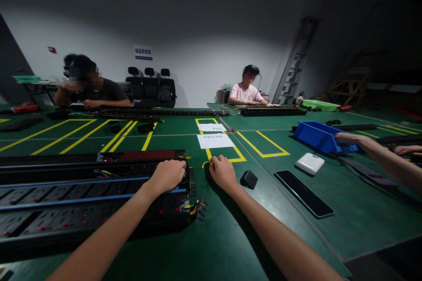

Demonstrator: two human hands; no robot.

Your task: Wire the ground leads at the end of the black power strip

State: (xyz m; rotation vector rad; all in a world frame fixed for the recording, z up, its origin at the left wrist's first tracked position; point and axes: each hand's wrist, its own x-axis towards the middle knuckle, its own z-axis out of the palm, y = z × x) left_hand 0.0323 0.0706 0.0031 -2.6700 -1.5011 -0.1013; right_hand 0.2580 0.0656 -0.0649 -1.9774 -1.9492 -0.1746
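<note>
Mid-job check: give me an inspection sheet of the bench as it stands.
Surface: green table with yellow marking lines.
Job's things: black power strips, stacked, end open.
Clutter: small black block, white box, long black panel, blue bin, paper sheets.
Grippers: left hand resting on the strips; right hand pinching a yellow wire.
Cables: blue wires along the strips.
Surroundings: two seated people opposite; another person's hand at the bin.

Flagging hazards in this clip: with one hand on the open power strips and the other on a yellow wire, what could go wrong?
The right hand pinches a thin yellow wire; a hard tug might strain its connection. The left hand presses on the end of the power strips, where loose wires could snag. The small black block nearby could get knocked away.
</note>
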